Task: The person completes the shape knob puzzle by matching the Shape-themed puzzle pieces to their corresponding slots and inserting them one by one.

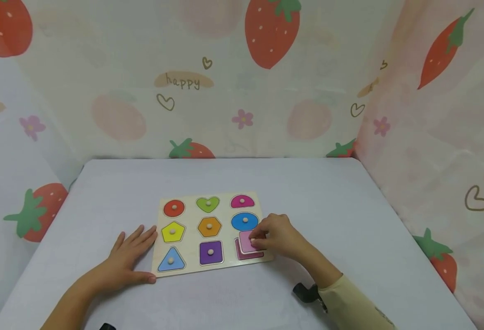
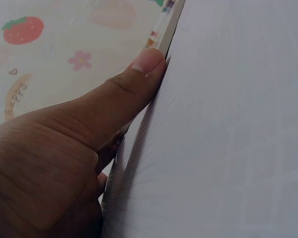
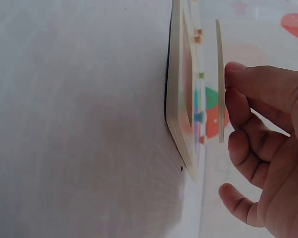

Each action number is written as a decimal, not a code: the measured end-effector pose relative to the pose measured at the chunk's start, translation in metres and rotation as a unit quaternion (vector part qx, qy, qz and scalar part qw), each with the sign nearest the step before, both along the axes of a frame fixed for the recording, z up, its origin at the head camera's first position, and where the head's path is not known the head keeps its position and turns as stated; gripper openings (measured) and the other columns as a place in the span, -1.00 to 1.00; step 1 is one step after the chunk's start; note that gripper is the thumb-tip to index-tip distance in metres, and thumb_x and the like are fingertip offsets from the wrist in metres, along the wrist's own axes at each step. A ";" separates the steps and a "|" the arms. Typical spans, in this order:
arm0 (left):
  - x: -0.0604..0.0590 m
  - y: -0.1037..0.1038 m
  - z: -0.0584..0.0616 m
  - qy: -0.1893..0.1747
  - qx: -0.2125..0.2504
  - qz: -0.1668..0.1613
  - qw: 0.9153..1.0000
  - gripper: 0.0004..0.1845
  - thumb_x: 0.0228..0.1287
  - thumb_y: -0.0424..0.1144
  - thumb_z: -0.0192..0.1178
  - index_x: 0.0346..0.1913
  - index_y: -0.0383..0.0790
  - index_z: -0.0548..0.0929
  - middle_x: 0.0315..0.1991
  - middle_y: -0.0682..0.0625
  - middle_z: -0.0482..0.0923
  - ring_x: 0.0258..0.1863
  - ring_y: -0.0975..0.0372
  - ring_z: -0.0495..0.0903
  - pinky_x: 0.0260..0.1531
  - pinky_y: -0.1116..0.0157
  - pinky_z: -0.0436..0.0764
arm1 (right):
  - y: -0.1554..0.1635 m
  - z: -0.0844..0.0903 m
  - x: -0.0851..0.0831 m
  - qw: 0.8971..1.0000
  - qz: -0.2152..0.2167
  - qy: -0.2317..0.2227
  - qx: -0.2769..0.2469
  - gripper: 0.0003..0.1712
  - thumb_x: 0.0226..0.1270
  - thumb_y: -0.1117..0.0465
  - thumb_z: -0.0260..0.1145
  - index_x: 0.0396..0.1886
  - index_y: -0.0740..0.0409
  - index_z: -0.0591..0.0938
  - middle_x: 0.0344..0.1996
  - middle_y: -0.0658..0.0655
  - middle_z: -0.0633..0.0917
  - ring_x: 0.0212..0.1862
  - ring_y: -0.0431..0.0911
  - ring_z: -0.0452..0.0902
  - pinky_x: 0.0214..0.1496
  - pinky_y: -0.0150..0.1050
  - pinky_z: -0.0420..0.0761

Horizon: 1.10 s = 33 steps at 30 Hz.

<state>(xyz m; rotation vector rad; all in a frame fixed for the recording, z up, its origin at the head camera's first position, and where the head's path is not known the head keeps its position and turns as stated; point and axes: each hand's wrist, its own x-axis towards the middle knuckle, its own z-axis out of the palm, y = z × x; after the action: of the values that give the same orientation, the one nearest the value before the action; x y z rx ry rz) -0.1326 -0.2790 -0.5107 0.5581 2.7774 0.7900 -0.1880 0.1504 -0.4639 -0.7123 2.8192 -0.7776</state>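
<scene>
My right hand (image 1: 280,236) pinches the knob of a pink puzzle piece (image 1: 246,241), thumb against fingers. Edge-on in the right wrist view, that thin wooden piece (image 3: 220,82) is raised off the board. Beneath it, in the board's front right corner, a rectangular recess (image 1: 250,256) with a darker pink floor partly shows. The wooden knob puzzle board (image 1: 190,238) lies flat on the table. My left hand (image 1: 126,259) rests with spread fingers at the board's left edge; its thumb (image 2: 149,62) lies along the near left corner.
Several other knobbed shapes sit in the board, among them a blue oval (image 1: 244,221), a purple square (image 1: 211,252) and a blue triangle (image 1: 171,260). A white cloth covers the table (image 1: 233,298). Strawberry-patterned curtains (image 1: 242,91) hang behind and at both sides.
</scene>
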 end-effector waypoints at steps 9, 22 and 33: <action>0.001 0.000 0.000 -0.007 -0.005 0.003 1.000 0.30 -0.11 0.42 0.45 0.62 -0.16 0.15 0.66 -0.12 0.01 0.63 -0.19 -0.25 0.47 -0.30 -0.53 | -0.009 -0.004 -0.001 0.999 0.003 -0.032 0.028 -0.85 0.20 0.00 0.58 -0.23 -0.18 0.86 -0.48 -0.31 0.63 -0.18 -0.24 0.46 -0.10 -0.24 0.50; 0.001 0.002 0.001 -0.001 -0.003 0.003 1.000 0.28 -0.10 0.39 0.47 0.62 -0.16 0.16 0.66 -0.13 0.02 0.63 -0.20 -0.23 0.48 -0.31 -0.52 | -0.012 -0.009 -0.006 0.998 0.016 -0.049 0.034 -0.90 0.20 0.03 0.58 -0.28 -0.19 0.85 -0.53 -0.33 0.65 -0.20 -0.25 0.51 -0.14 -0.29 0.56; 0.000 0.000 0.001 0.000 -0.002 0.002 1.000 0.30 -0.11 0.43 0.45 0.63 -0.15 0.15 0.66 -0.12 0.00 0.64 -0.19 -0.24 0.49 -0.26 -0.54 | -0.014 -0.009 -0.005 0.998 0.022 -0.051 0.038 -0.90 0.20 0.02 0.58 -0.31 -0.16 0.85 -0.57 -0.32 0.65 -0.26 -0.26 0.53 -0.21 -0.35 0.59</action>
<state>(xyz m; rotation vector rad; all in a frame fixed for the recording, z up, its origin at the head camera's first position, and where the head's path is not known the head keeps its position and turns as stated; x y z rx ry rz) -0.1323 -0.2790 -0.5098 0.5515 2.7809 0.7845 -0.1925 0.1366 -0.4731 -0.7000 2.7170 -0.6742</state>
